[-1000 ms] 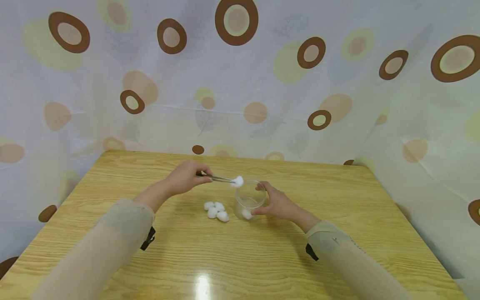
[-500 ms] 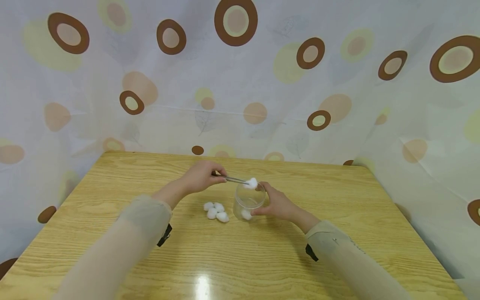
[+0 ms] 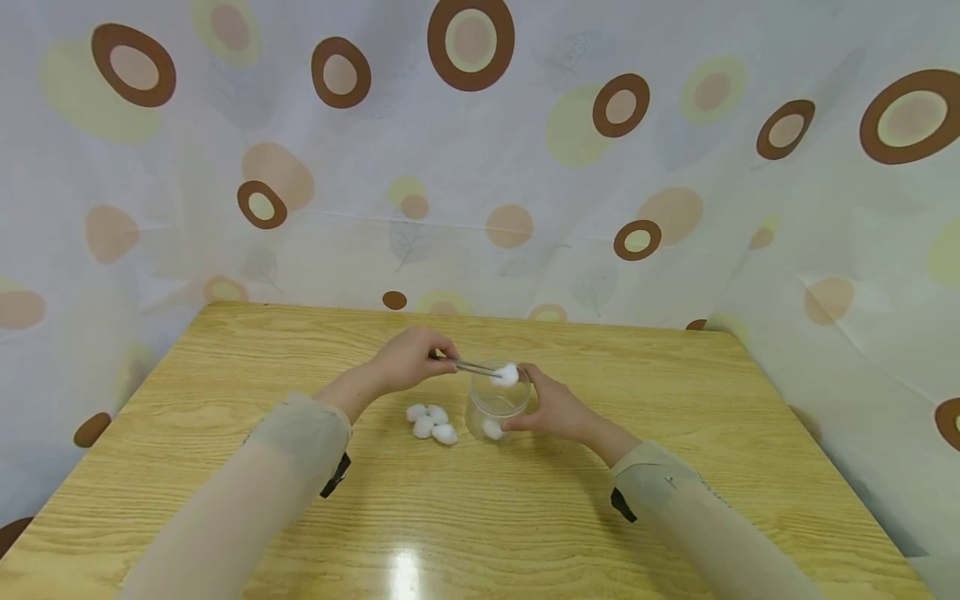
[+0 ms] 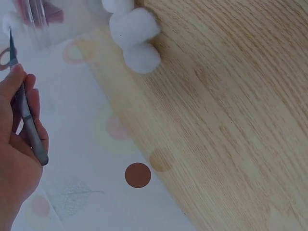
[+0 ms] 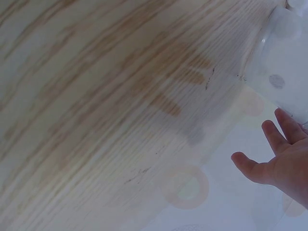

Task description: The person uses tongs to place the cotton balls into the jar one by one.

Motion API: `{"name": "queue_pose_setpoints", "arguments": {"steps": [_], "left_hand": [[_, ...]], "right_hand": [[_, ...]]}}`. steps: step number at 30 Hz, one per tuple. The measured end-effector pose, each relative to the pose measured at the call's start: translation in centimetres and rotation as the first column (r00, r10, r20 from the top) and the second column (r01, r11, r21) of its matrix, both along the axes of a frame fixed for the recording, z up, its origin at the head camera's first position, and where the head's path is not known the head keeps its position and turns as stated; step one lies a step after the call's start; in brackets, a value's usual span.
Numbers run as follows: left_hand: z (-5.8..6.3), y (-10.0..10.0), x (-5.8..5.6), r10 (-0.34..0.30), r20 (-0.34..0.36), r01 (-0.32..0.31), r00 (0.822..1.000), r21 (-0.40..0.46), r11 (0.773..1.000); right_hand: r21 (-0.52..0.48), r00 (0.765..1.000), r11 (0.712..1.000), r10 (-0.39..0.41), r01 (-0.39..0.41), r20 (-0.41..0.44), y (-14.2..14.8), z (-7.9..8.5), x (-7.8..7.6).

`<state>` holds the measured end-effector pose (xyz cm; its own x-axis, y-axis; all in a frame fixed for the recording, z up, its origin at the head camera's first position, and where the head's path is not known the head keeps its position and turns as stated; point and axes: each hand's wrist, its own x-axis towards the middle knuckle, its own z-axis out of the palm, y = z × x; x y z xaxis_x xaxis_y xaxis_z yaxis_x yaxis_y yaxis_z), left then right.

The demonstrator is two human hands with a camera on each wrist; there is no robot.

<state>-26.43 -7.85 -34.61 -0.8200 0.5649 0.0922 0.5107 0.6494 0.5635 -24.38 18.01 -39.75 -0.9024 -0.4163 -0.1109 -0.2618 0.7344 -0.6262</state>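
While the left hand pinches the tweezers and the right hand grips the clear jar, the cotton ball in the tips, at the jar's mouth, is best centred, lightly squeezed; four cotton balls lie beside the jar.

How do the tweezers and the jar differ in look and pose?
The tweezers are slim and grey; the jar is wide and clear. The tweezers are held above the table, tips at a white ball; the jar stands upright on it. Both are held: tweezers by the left hand, jar by the right hand.
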Motion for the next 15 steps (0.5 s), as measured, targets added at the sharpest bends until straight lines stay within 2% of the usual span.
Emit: {"name": "queue_pose_setpoints", "arguments": {"steps": [7,15], "left_hand": [[-0.13,-0.11,0.24,0.009,0.012,-0.009,1.000,-0.011,1.000],[-0.38,-0.80,0.36,0.022,0.025,-0.023,0.999,0.027,0.999]], "right_hand": [[0.001,1.000,1.000,0.009,-0.009,0.007,0.04,-0.15,-0.13],[-0.011,1.000,1.000,0.011,-0.011,0.013,0.01,0.12,0.02]]}}
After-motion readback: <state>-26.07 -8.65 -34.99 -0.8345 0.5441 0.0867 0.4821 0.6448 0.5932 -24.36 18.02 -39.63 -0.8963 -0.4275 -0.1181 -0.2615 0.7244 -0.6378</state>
